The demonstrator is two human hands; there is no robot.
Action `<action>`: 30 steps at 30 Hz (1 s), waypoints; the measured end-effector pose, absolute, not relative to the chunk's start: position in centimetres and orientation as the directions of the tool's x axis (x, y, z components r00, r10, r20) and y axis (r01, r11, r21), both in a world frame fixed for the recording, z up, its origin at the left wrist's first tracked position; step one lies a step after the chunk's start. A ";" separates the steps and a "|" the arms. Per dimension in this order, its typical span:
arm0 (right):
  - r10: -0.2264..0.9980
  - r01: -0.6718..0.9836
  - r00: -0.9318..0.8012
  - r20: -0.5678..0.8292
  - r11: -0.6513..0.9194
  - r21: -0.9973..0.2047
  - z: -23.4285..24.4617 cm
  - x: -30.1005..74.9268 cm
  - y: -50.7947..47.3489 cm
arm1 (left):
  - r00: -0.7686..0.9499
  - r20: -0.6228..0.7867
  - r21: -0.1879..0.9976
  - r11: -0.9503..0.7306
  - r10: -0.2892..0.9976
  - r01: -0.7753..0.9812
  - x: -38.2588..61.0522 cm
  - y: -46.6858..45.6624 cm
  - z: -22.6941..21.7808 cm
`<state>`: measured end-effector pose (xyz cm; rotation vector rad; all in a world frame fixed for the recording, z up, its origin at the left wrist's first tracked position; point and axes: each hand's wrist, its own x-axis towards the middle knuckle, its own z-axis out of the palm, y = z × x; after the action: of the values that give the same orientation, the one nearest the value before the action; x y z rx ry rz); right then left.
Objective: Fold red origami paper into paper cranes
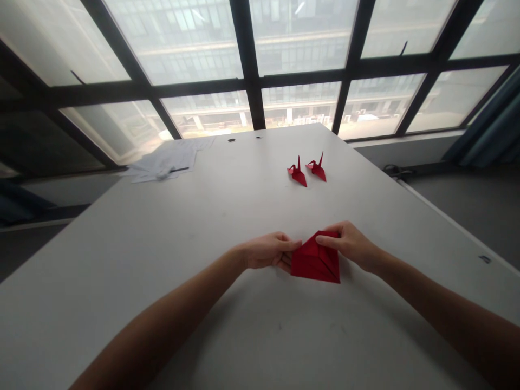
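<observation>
A folded sheet of red origami paper (314, 264) is held between my two hands, just above the white table (195, 303). Creases and a flap show on its near face. My left hand (268, 251) pinches its left edge, with the thumb on top and the other fingers partly behind it. From the right, my right hand (352, 245) grips the upper right part, its thumb pressed on the front and its fingers mostly hidden behind the paper. Farther back stand two finished red paper cranes, a left crane (298, 174) and a right crane (317, 169), side by side.
Loose white papers (162, 160) lie at the table's far left, with a dark pen (179, 170) on them. Large windows (300, 38) rise behind the table. A dark cable (400, 172) lies beyond the right edge, near a blue curtain (491, 124).
</observation>
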<state>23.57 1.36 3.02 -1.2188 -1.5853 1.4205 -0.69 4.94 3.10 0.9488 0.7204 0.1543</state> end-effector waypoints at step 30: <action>0.944 0.326 -0.331 0.011 0.126 -0.937 2.8 23.2 1.7 | 0.727 -0.358 0.930 0.291 0.586 0.224 -0.1 4.3 3.0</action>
<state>23.21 1.66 2.83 -1.2331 -1.7541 1.2080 -0.07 4.35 3.00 1.2850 0.7672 0.2755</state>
